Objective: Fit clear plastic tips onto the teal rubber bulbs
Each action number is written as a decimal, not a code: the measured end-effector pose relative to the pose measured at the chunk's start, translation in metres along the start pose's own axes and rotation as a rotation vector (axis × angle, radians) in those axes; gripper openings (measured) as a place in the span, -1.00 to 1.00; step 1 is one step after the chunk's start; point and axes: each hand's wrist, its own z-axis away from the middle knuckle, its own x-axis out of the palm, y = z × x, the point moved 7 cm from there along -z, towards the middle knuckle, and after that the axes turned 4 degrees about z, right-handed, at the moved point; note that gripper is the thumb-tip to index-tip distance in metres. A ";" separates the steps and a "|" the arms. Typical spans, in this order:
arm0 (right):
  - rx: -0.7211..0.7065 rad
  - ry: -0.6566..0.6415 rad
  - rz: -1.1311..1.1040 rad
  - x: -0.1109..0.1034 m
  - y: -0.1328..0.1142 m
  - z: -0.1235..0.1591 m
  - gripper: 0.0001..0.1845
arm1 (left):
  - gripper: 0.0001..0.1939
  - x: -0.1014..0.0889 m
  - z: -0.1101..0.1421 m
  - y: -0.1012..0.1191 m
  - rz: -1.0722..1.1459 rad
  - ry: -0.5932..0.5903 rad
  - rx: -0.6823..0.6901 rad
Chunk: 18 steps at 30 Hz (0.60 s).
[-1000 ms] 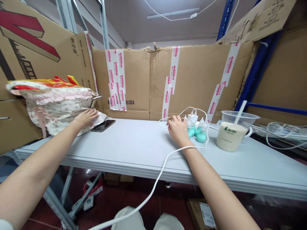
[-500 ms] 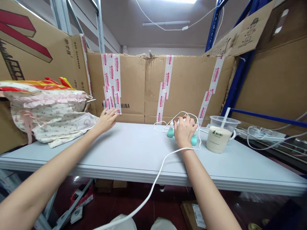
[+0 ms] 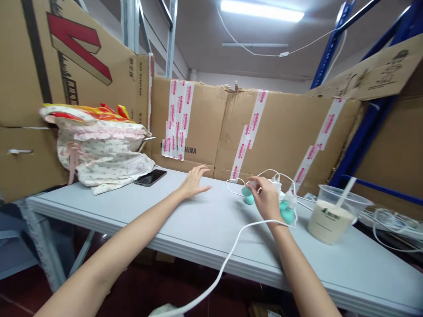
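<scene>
My right hand (image 3: 265, 197) is curled over a cluster of small teal and white bottles (image 3: 287, 210) near the back of the grey table (image 3: 185, 229); one teal bottle (image 3: 247, 195) shows at its fingertips. A white cable (image 3: 231, 257) runs across my right wrist and off the table's front edge. My left hand (image 3: 194, 182) hovers open, fingers spread, over the table's middle, left of the bottles and holding nothing.
A floral fabric bag (image 3: 102, 152) with a black phone (image 3: 150, 178) beside it sits at the left. A plastic cup of milky drink with a straw (image 3: 332, 214) stands right of the bottles. Taped cardboard walls (image 3: 271, 127) surround the table. More cables (image 3: 393, 222) lie far right.
My left hand left the floral bag and moved right to the table's middle. My right hand went from beside the bottles to curl over them. The view shifted.
</scene>
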 end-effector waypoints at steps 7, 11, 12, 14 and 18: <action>-0.129 -0.336 -0.479 0.057 -0.071 -0.018 -0.85 | -0.64 0.045 0.000 0.035 0.709 -0.355 -0.258; -0.137 -0.311 -0.449 0.080 -0.074 -0.030 -0.88 | -0.71 0.061 0.009 0.004 0.753 -0.311 -0.422; -0.134 -0.295 -0.430 0.085 -0.072 -0.031 -0.88 | -0.70 0.061 0.011 -0.006 0.709 -0.282 -0.443; -0.112 -0.261 -0.392 0.096 -0.068 -0.029 -0.87 | -0.69 0.062 0.014 -0.022 0.613 -0.260 -0.473; -0.046 -0.217 -0.343 0.108 -0.061 -0.018 -0.84 | -0.67 0.064 0.017 -0.030 0.513 -0.268 -0.472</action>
